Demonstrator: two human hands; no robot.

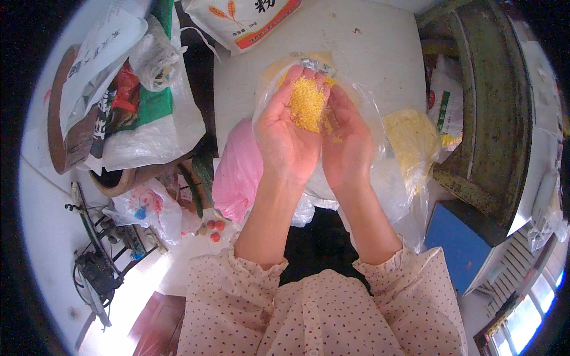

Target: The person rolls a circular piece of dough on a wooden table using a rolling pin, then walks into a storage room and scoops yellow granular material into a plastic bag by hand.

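A heap of small yellow grains [307, 104] rests in the cupped palm and fingers of my left hand [289, 142]. My right hand [349, 142] is cupped against its side, palm up, with a thin scatter of the grains on its palm. Both hands are over a clear plastic bag [374, 107], whose thin film spreads around them on the white tabletop [383, 49]. More yellow shows behind my fingertips, mostly hidden by them.
A flour bag [249, 26] lies at the far edge. Beside my left wrist is a pink plastic bag [238, 173]; a bag with yellowish contents [409, 138] lies to the right. Sacks [178, 129] crowd the left, and a dark wooden frame [494, 115] stands at right.
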